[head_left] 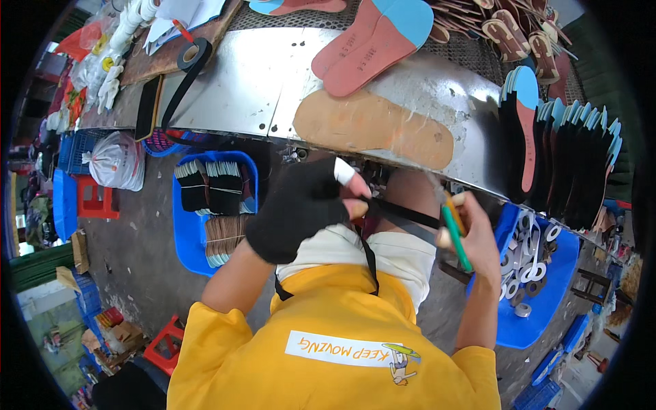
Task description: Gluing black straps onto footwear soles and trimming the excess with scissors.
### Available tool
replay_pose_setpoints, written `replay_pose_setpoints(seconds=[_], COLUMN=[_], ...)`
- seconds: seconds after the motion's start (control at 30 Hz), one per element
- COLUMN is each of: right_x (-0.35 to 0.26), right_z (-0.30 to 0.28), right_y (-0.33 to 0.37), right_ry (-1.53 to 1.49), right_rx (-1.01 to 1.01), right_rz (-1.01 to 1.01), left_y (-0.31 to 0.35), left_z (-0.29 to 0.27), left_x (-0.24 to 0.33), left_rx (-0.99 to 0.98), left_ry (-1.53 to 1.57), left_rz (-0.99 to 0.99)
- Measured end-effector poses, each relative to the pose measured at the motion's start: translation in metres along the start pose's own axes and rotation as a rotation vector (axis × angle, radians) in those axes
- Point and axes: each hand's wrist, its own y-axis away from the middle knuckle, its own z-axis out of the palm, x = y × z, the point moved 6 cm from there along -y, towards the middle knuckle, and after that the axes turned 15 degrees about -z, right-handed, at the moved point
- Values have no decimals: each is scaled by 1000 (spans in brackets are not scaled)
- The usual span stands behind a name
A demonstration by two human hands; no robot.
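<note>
A black fingerless glove covers my left hand (pixel 294 208), which has white tape around one finger. Its thumb and forefinger pinch a black strip (pixel 410 213) that stretches across my lap toward the right. Bare and closed, my right hand (pixel 478 239) grips a hand tool with green and orange handles (pixel 455 236); its working end is blurred. The strip's right end meets this tool, and I cannot tell whether the fingers hold it too. Just beyond, at the table edge, lies a tan sole-shaped board (pixel 372 130). Pink-and-blue insoles (pixel 376 55) rest behind it.
Black insoles (pixel 567 157) stand in a row at the table's right. A roll of black tape (pixel 195 55) sits far left, its tail hanging over the edge. Bundled insoles fill a blue basin (pixel 179 236) at left; another blue basin (pixel 523 331) at right holds tape rolls.
</note>
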Motion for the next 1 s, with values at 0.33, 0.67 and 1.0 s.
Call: replay_pose_setpoints(seconds=[0.33, 0.67, 1.0], right_x=[-74, -92, -54], right_z=[-6, -42, -57], right_y=[-67, -45, -88], right_ry=[57, -697, -254], right_rx=[200, 321, 504], right_rz=[-469, -478, -306], left_y=[1, -148, -149], left_z=[13, -102, -108], left_x=[93, 41, -15], left_rx=[151, 939, 358], left_ry=[-189, -810, -106], left_rz=[484, 508, 202])
